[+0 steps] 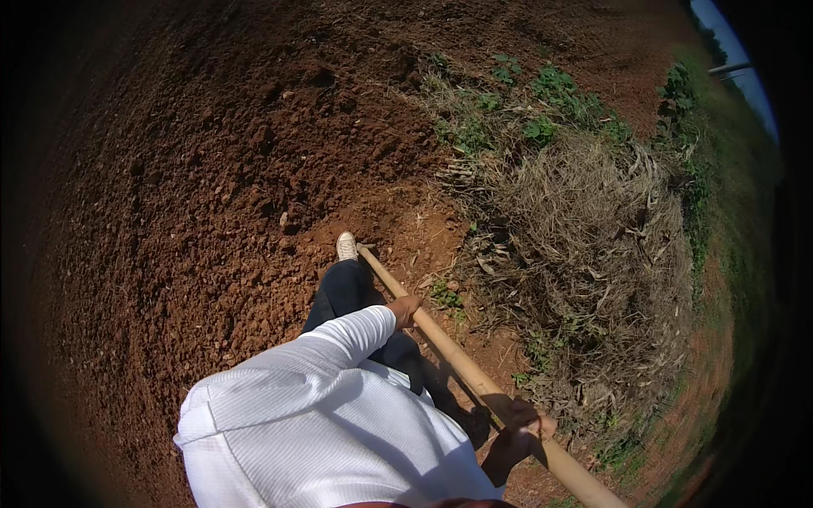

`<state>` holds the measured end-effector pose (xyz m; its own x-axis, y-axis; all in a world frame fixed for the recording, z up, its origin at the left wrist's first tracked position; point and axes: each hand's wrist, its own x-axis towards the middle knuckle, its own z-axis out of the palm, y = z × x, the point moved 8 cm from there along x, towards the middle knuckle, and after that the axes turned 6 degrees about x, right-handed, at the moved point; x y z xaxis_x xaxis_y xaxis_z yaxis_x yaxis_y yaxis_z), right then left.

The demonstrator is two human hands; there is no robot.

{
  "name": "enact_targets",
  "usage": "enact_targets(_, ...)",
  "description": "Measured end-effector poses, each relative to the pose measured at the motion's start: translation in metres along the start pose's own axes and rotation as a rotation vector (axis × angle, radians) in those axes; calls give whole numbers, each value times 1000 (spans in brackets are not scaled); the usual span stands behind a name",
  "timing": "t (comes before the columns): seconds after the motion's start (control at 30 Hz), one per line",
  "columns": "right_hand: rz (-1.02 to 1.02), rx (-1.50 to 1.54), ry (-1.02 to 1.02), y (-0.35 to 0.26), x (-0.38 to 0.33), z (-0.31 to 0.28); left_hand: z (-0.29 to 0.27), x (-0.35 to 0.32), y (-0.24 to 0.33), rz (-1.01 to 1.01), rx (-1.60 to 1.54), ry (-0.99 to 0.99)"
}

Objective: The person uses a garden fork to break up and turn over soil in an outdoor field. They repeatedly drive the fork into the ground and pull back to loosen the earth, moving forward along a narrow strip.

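Note:
A long wooden handle runs from the lower right up to the ground beside my white shoe. My left hand, at the end of a white sleeve, grips the handle at its middle. Lower down, my right hand is closed around the same handle near its upper end. The tool's head is hidden by my leg in dark trousers and the soil. My white shirt fills the lower centre.
Loose red-brown tilled soil spreads over the left and top. A mound of dry grass and stalks with green weeds lies to the right. A grassy strip runs along the far right.

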<state>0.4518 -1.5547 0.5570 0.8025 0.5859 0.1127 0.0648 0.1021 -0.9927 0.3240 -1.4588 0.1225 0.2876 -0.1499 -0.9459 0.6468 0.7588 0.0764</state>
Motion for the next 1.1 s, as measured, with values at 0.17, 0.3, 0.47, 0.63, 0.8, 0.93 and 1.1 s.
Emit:
enact_targets(0.17, -65, 21, -249, 4, 89, 84, -30, 14, 57, -59, -305, -49)
enact_targets(0.3, -26, -46, -291, 9, 134, 144, -62, 4, 102, 31, -175, -97)
enact_targets(0.47, -19, -54, -283, 1, 124, 156, -65, -33, 103, -30, -243, -51)
enact_targets(0.63, -96, -27, -273, -5, 121, 148, -45, -53, 108, -16, -532, 16)
enact_targets(0.8, -303, 342, -161, -69, 136, 121, -30, -74, 117, 166, -662, 31)
enact_targets(0.93, -284, 498, -255, -71, 145, 128, -26, -86, 114, 322, -614, -43)
enact_targets(1.1, -241, 604, -314, -65, 143, 124, -69, -84, 39, 462, -661, 209)
